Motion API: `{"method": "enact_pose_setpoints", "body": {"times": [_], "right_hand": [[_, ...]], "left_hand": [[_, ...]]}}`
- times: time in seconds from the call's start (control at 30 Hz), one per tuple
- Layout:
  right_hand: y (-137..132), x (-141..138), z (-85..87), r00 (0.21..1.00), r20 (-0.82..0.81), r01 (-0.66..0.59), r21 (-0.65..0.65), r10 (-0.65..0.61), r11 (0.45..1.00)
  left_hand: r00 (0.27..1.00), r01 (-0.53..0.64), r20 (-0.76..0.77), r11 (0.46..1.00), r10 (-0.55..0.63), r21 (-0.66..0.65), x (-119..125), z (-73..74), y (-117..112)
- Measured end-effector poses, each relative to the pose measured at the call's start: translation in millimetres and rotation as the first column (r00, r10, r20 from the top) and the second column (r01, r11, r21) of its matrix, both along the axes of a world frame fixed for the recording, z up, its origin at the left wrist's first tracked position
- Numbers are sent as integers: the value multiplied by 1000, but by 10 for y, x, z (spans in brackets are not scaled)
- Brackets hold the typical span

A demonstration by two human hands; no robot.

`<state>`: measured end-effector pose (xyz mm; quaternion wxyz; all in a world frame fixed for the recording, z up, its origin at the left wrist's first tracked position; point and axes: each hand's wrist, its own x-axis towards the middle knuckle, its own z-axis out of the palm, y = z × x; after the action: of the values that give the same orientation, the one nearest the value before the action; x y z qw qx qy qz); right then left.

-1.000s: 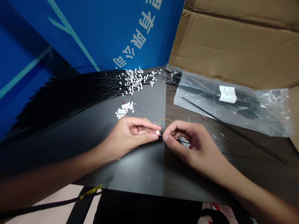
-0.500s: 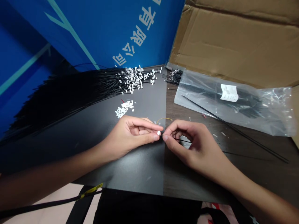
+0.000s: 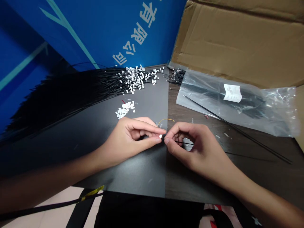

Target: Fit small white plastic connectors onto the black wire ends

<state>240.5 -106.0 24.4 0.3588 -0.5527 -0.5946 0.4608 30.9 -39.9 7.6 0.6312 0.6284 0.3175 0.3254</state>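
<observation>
Between the left fingers (image 3: 150, 127), the white connector (image 3: 161, 136) shows less than before.

1. Dim overall; black wires (image 3: 71, 91) at left merge into shadow.
2. Soft sheen on tabletop (image 3: 133, 174), glints on plastic bag (image 3: 258, 110).
3. White connector (image 3: 161, 136) lacks crisp detail.

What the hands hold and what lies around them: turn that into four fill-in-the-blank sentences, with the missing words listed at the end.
1. The left hand pinches a small piece whose colour is ____.
2. The right hand grips a thin wire whose colour is ____.
3. In the picture, the plastic bag lies to the ____ of the large wire bundle.
4. The panel with pale characters behind the table has a background coloured ____.

Missing words: white; black; right; blue.
</observation>
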Motion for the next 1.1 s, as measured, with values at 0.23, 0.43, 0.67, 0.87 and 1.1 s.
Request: {"method": "enact_pose_setpoints", "body": {"times": [0.23,0.43,0.67,0.87,1.1], "right_hand": [[2,-8,20,1000,-30,-7,-35,5,999],[1,-7,35,997,-71,-31,-65,27,997],[-16,5,-7,988,-154,-41,-124,22,991],[6,-5,-54,977,-214,-49,-128,20,991],[8,-25,-75,968,-251,-36,-103,9,994]], "left_hand": [[999,-8,-41,973,18,232,-11,2,-41],[998,-10,-62,955,29,296,-20,10,-48],[997,-19,-71,962,39,271,-32,-20,-58],[998,-28,-50,976,40,217,-4,-9,-61],[999,-32,-17,987,35,154,5,6,-59]]}}
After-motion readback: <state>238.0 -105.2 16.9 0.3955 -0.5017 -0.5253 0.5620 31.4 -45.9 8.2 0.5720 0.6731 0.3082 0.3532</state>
